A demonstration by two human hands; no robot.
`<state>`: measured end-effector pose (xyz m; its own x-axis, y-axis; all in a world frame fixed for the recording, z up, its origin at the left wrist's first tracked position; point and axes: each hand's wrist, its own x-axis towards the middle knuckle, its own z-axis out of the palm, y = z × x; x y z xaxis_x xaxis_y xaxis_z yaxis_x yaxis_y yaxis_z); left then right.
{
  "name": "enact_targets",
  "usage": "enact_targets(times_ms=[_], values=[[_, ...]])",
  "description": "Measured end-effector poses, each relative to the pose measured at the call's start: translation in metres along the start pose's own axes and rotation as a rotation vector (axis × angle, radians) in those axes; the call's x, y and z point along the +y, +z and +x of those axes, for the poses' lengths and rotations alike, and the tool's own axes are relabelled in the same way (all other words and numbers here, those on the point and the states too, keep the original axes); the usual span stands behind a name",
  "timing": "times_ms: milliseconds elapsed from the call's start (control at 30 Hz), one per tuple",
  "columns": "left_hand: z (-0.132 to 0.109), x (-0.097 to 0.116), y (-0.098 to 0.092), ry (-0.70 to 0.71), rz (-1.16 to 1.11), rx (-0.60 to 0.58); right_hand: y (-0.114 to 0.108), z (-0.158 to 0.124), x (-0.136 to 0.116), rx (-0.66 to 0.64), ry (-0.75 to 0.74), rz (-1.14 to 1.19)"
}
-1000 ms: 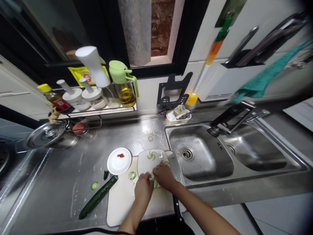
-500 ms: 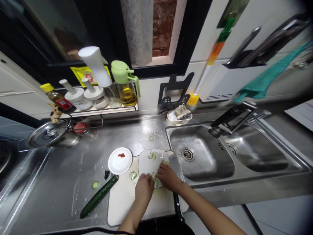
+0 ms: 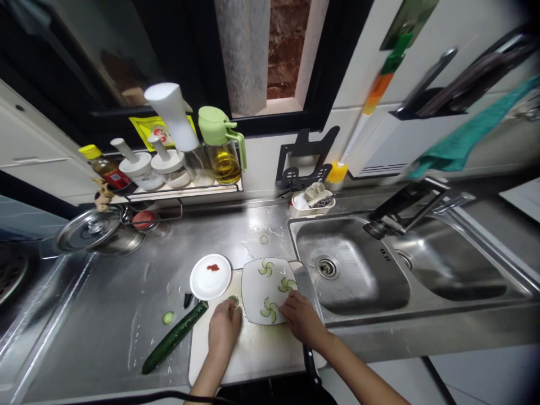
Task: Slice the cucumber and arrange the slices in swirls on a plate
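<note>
A white squarish plate [image 3: 253, 281] sits on the pale cutting board [image 3: 253, 354], with pinwheels of thin cucumber slices [image 3: 269, 309] laid out on it. To its left, my left hand [image 3: 225, 329] has its thumb and fingertips closed on a small stack of cucumber slices [image 3: 233, 301] on the board. My right hand [image 3: 306, 322] is at the plate's right edge, beside the lower pinwheels. Its fingers are bent together, and what they hold, if anything, is hidden. Below it lies a knife [image 3: 311, 363] with a black handle.
A cut cucumber [image 3: 175, 337] lies left of the board, near a loose slice [image 3: 168, 318]. A small white dish [image 3: 202, 278] with red sauce overlaps the board's corner. The sink [image 3: 350, 264] is on the right. Bottles and jars [image 3: 169, 169] line a rack behind.
My left hand has moved left from the plate to the slices on the board. The right hand has drawn back slightly toward the plate's edge, uncovering the right pinwheel.
</note>
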<state>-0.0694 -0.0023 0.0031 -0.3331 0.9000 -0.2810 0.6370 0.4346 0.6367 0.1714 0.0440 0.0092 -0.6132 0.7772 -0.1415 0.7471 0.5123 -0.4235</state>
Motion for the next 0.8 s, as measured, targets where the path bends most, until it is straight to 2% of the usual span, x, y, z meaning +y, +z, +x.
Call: enact_targets(times_ms=[167, 467, 667, 800], values=[[0.007, -0.02, -0.005, -0.029, 0.104, 0.094, 0.005, -0.009, -0.009, -0.002, 0.041, 0.026], [0.01, -0.022, 0.0, -0.048, 0.062, 0.104, 0.001, -0.007, -0.022, -0.011, 0.065, 0.042], [0.012, -0.025, -0.003, -0.044, -0.152, 0.065, 0.008, 0.002, -0.029, 0.065, 0.034, 0.103], [0.013, -0.024, -0.006, -0.079, -0.387, 0.0, 0.014, 0.02, -0.037, 0.166, 0.049, 0.248]])
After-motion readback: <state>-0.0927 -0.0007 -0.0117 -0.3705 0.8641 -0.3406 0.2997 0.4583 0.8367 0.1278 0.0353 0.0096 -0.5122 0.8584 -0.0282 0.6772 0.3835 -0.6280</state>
